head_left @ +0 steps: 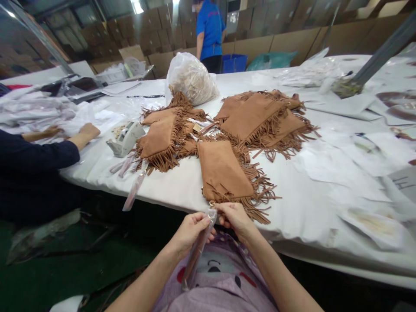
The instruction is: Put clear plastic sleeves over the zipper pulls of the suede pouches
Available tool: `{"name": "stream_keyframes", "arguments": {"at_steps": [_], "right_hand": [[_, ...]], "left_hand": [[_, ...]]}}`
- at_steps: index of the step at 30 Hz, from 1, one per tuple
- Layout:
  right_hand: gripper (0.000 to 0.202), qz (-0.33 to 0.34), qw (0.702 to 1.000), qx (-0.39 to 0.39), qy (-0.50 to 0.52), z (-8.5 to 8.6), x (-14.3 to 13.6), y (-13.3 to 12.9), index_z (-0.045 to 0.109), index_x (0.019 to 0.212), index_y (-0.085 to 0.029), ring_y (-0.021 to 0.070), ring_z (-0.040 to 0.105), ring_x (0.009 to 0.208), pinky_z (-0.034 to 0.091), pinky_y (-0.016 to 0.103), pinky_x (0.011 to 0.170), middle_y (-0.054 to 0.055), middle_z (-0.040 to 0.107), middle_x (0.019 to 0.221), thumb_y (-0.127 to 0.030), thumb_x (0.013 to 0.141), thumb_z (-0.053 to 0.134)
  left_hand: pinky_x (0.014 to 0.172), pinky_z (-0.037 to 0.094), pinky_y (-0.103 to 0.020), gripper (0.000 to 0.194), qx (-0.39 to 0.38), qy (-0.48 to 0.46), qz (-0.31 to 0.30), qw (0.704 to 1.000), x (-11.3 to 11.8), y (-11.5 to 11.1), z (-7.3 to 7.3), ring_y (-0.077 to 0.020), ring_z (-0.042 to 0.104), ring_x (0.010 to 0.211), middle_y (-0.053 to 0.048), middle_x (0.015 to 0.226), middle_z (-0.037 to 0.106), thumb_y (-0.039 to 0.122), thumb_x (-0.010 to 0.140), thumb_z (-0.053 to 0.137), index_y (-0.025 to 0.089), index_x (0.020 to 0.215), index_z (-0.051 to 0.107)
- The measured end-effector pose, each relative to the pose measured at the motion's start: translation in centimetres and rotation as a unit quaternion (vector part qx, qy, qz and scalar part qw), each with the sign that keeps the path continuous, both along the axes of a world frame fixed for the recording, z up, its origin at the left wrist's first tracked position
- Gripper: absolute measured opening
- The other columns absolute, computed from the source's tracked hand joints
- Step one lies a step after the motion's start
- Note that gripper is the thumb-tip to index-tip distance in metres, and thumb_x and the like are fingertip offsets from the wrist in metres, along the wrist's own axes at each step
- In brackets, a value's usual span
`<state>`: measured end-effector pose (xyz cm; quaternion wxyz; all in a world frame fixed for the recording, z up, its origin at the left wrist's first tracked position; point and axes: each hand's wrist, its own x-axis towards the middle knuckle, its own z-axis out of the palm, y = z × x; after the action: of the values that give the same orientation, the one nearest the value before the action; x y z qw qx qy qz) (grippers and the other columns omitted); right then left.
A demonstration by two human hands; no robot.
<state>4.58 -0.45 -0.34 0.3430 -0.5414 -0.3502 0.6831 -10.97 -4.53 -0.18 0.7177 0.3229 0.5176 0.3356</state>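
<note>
A brown fringed suede pouch (224,171) lies at the table's front edge, one corner toward me. At that corner is a small gold-coloured metal ring (212,203). My left hand (191,232) pinches the upper end of a brown strap in a clear plastic sleeve (196,258), which hangs down over my lap. Close beside it, my right hand (235,220) has its fingers closed at the ring; they cover part of the hardware, so whether ring and strap are joined cannot be made out.
Several more fringed pouches (253,117) are heaped behind, with another pile (159,136) to the left. A tape dispenser (125,138), a sleeved strap (135,190) and a stuffed plastic bag (191,78) are on the table. A co-worker's arm (81,138) reaches in at left; a person (210,32) stands behind.
</note>
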Motion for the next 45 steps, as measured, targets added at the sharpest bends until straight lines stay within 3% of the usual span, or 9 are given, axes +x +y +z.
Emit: {"name": "stream_keyframes", "arguments": {"at_steps": [7, 13, 17, 21, 26, 32, 35, 40, 45], "right_hand": [[0.043, -0.002, 1.0, 0.015, -0.005, 0.2, 0.3, -0.1, 0.066, 0.074, -0.012, 0.0071, 0.046, 0.037, 0.024, 0.016, 0.034, 0.003, 0.06, 0.052, -0.054, 0.079, 0.055], [0.051, 0.033, 0.998, 0.047, -0.025, 0.4, 0.3, -0.1, 0.067, 0.073, -0.01, 0.0065, 0.043, 0.037, 0.025, 0.016, 0.036, 0.001, 0.056, 0.047, -0.061, 0.07, 0.064], [0.047, -0.03, 0.997, 0.062, -0.04, 0.8, 0.1, 0.3, 0.065, 0.068, -0.011, 0.0059, 0.034, 0.033, 0.023, 0.018, 0.035, -0.003, 0.047, 0.037, -0.059, 0.069, 0.065], [0.039, -0.075, 0.988, 0.095, -0.093, 1.1, 0.0, 1.0, 0.065, 0.063, -0.012, 0.0061, 0.032, 0.034, 0.022, 0.02, 0.037, -0.005, 0.044, 0.035, -0.051, 0.066, 0.067], [0.032, -0.028, 0.987, 0.106, -0.119, 1.1, 0.2, 1.5, 0.065, 0.055, -0.013, 0.0058, 0.031, 0.037, 0.021, 0.02, 0.039, -0.005, 0.044, 0.037, -0.043, 0.063, 0.068], [0.046, 0.009, 0.989, 0.084, -0.122, 0.9, 0.8, 0.7, 0.06, 0.054, -0.014, 0.0074, 0.035, 0.034, 0.024, 0.02, 0.037, -0.001, 0.048, 0.039, -0.057, 0.071, 0.058], [0.045, 0.048, 0.987, 0.084, -0.129, 0.7, 0.6, 0.3, 0.058, 0.051, -0.014, 0.0065, 0.033, 0.035, 0.02, 0.02, 0.036, -0.002, 0.045, 0.039, -0.056, 0.066, 0.066], [0.044, 0.018, 0.989, 0.099, -0.105, 0.2, -0.2, 0.0, 0.056, 0.053, -0.014, 0.0056, 0.028, 0.039, 0.018, 0.02, 0.037, -0.005, 0.041, 0.043, -0.055, 0.065, 0.068], [0.05, -0.006, 0.99, 0.094, -0.101, -0.4, -0.4, 0.0, 0.049, 0.047, -0.017, 0.0055, 0.027, 0.035, 0.015, 0.021, 0.036, -0.005, 0.036, 0.039, -0.06, 0.068, 0.063]], "left_hand": [[0.052, 0.047, -0.021, 0.039, -0.012, -0.033, 0.036, 0.999, 0.9, 2.3, 0.2, -0.0121, 0.06, 0.052, -0.004, 0.062, 0.066, 0.048, 0.066, 0.073, 0.012, 0.078, 0.063], [0.055, 0.049, -0.023, 0.036, -0.038, -0.055, 0.026, 0.997, 0.9, 3.4, 1.0, -0.0128, 0.06, 0.052, -0.005, 0.06, 0.065, 0.042, 0.058, 0.077, 0.01, 0.071, 0.065], [0.053, 0.047, -0.023, 0.036, -0.043, -0.05, 0.014, 0.998, 0.7, 3.6, 1.1, -0.0127, 0.059, 0.049, -0.007, 0.057, 0.065, 0.041, 0.058, 0.077, 0.008, 0.067, 0.065], [0.052, 0.046, -0.024, 0.037, -0.031, -0.029, 0.012, 0.999, 0.6, 3.5, 1.0, -0.0137, 0.059, 0.048, -0.006, 0.055, 0.065, 0.043, 0.057, 0.077, 0.01, 0.067, 0.065], [0.05, 0.045, -0.023, 0.041, -0.016, -0.011, 0.022, 1.0, 0.9, 3.3, 0.4, -0.0115, 0.056, 0.045, -0.005, 0.053, 0.064, 0.048, 0.059, 0.077, 0.01, 0.069, 0.064], [0.045, 0.043, -0.02, 0.047, -0.008, -0.009, 0.027, 1.0, 1.3, 3.0, -0.4, -0.0124, 0.06, 0.047, -0.004, 0.059, 0.065, 0.054, 0.062, 0.072, 0.012, 0.078, 0.061], [0.042, 0.04, -0.018, 0.046, 0.001, 0.006, 0.028, 1.0, 1.3, 2.8, -0.5, -0.0106, 0.058, 0.043, -0.003, 0.06, 0.065, 0.055, 0.065, 0.071, 0.013, 0.078, 0.059], [0.047, 0.046, -0.018, 0.041, -0.007, -0.044, -0.011, 0.999, 1.1, 1.8, 0.0, -0.0105, 0.06, 0.048, -0.004, 0.064, 0.066, 0.052, 0.073, 0.067, 0.013, 0.08, 0.056], [0.031, 0.028, -0.013, 0.033, -0.02, -0.052, 0.042, 0.998, 1.0, 0.4, -0.5, -0.0058, 0.047, 0.034, -0.001, 0.061, 0.065, 0.044, 0.073, 0.066, 0.017, 0.078, 0.049]]}}
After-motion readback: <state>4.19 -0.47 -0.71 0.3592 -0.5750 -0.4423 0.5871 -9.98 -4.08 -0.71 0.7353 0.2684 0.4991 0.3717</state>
